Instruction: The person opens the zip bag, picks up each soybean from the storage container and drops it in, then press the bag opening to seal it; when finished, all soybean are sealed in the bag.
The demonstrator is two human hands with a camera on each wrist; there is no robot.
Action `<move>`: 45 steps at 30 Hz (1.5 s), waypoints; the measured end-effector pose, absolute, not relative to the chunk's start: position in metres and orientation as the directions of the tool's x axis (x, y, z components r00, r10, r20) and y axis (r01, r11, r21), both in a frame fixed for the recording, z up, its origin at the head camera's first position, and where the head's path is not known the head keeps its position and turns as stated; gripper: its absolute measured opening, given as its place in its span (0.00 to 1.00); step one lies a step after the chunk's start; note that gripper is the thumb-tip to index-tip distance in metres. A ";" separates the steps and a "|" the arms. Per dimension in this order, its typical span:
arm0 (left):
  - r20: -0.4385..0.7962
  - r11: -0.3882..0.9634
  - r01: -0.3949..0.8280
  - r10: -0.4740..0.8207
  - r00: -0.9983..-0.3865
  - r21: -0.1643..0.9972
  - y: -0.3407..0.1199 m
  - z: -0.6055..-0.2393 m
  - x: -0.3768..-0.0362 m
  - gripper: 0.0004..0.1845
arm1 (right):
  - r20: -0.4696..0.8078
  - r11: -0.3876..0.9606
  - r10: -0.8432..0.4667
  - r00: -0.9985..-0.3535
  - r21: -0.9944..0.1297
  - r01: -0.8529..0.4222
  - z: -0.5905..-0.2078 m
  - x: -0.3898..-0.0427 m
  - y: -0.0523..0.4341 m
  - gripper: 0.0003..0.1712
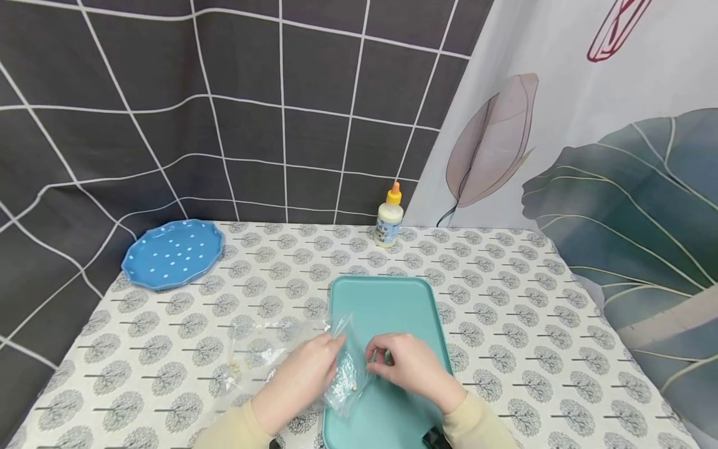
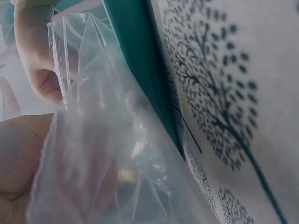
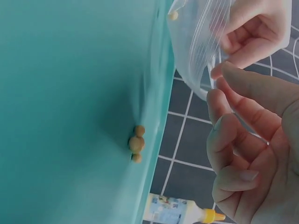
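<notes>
A clear plastic zip bag [image 1: 342, 380] stands tilted over the left side of a teal tray [image 1: 387, 305], a few small round beads showing through it. My left hand [image 1: 305, 371] grips the bag near its mouth; in the left wrist view the film covers part of that hand. Facing it from the right, my right hand [image 1: 412, 368] has thumb and fingers brought together at the bag's edge, pinching it. Several small tan wooden beads [image 3: 136, 143] lie clustered on the tray in the right wrist view.
Another clear bag [image 1: 252, 349] with pale bits inside lies on the tree-print tablecloth [image 1: 179, 374], left of the tray. A blue dotted plate [image 1: 174, 254] sits at the back left. A glue bottle [image 1: 389, 218] with a yellow cap stands behind the tray, before a dark checked curtain [image 1: 241, 125].
</notes>
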State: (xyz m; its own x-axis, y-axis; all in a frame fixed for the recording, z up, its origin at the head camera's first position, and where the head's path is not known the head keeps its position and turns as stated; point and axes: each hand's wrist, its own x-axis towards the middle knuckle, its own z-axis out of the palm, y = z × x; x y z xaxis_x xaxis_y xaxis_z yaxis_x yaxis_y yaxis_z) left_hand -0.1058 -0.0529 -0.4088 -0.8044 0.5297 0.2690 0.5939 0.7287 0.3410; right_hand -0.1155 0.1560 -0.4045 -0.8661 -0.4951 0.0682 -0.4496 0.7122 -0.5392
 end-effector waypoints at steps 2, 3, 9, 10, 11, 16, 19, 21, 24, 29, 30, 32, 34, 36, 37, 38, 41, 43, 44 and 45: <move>0.262 0.733 0.588 0.527 -0.809 0.342 -0.053 -0.408 -0.106 0.24 | 0.058 0.715 -0.488 -0.871 -0.546 -0.437 -0.405 -0.116 0.159 0.06; 0.259 0.735 0.585 0.524 -0.811 0.343 -0.053 -0.409 -0.106 0.24 | 0.052 0.718 -0.484 -0.874 -0.547 -0.430 -0.405 -0.117 0.160 0.06; 0.255 0.739 0.577 0.518 -0.817 0.348 -0.053 -0.409 -0.106 0.24 | 0.008 0.778 -0.433 -0.901 -0.502 -0.378 -0.409 -0.118 0.170 0.08; 0.256 0.737 0.578 0.518 -0.816 0.349 -0.053 -0.409 -0.106 0.24 | 0.002 0.790 -0.422 -0.907 -0.491 -0.368 -0.409 -0.118 0.172 0.09; 0.259 0.736 0.580 0.520 -0.814 0.348 -0.053 -0.409 -0.106 0.24 | -0.002 0.803 -0.409 -0.913 -0.476 -0.359 -0.410 -0.118 0.173 0.09; 0.271 0.729 0.586 0.520 -0.810 0.354 -0.054 -0.410 -0.106 0.24 | -0.007 0.850 -0.353 -0.936 -0.420 -0.318 -0.412 -0.118 0.177 0.10; 0.278 0.728 0.586 0.517 -0.810 0.354 -0.054 -0.411 -0.106 0.23 | -0.014 0.867 -0.331 -0.943 -0.399 -0.298 -0.414 -0.118 0.178 0.11; 0.285 0.727 0.589 0.516 -0.808 0.352 -0.054 -0.412 -0.106 0.23 | -0.023 0.873 -0.323 -0.946 -0.393 -0.288 -0.415 -0.119 0.179 0.12; 0.291 0.723 0.591 0.515 -0.806 0.357 -0.054 -0.412 -0.106 0.23 | -0.033 0.886 -0.308 -0.951 -0.375 -0.274 -0.417 -0.118 0.180 0.14; 0.292 0.721 0.594 0.518 -0.804 0.357 -0.055 -0.412 -0.106 0.23 | -0.042 0.900 -0.293 -0.955 -0.350 -0.261 -0.418 -0.118 0.180 0.16; 0.293 0.721 0.595 0.519 -0.803 0.354 -0.055 -0.412 -0.106 0.23 | -0.045 0.902 -0.292 -0.955 -0.346 -0.259 -0.418 -0.118 0.180 0.16; 0.295 0.724 0.598 0.521 -0.801 0.345 -0.055 -0.412 -0.106 0.23 | -0.052 0.904 -0.290 -0.955 -0.342 -0.256 -0.418 -0.118 0.179 0.16; 0.298 0.726 0.600 0.522 -0.799 0.337 -0.055 -0.412 -0.106 0.23 | -0.057 0.906 -0.291 -0.955 -0.336 -0.256 -0.417 -0.118 0.179 0.16; 0.300 0.728 0.600 0.522 -0.798 0.330 -0.055 -0.412 -0.105 0.23 | -0.054 0.907 -0.294 -0.954 -0.329 -0.261 -0.417 -0.118 0.179 0.16; 0.300 0.729 0.601 0.523 -0.798 0.329 -0.055 -0.412 -0.105 0.23 | -0.051 0.908 -0.296 -0.954 -0.325 -0.264 -0.417 -0.118 0.178 0.16; 0.299 0.729 0.600 0.523 -0.798 0.329 -0.055 -0.412 -0.105 0.23 | -0.047 0.909 -0.298 -0.953 -0.320 -0.268 -0.417 -0.118 0.178 0.16; 0.297 0.729 0.601 0.524 -0.798 0.328 -0.055 -0.412 -0.105 0.23 | -0.032 0.909 -0.302 -0.953 -0.310 -0.278 -0.416 -0.118 0.177 0.16; 0.295 0.728 0.601 0.525 -0.798 0.329 -0.055 -0.412 -0.105 0.23 | -0.024 0.909 -0.305 -0.952 -0.305 -0.284 -0.416 -0.117 0.177 0.15; 0.294 0.728 0.601 0.526 -0.798 0.329 -0.055 -0.412 -0.105 0.23 | -0.022 0.909 -0.306 -0.952 -0.305 -0.285 -0.416 -0.117 0.176 0.15; 0.295 0.728 0.602 0.526 -0.797 0.329 -0.055 -0.412 -0.106 0.23 | -0.021 0.909 -0.306 -0.952 -0.305 -0.285 -0.417 -0.117 0.176 0.15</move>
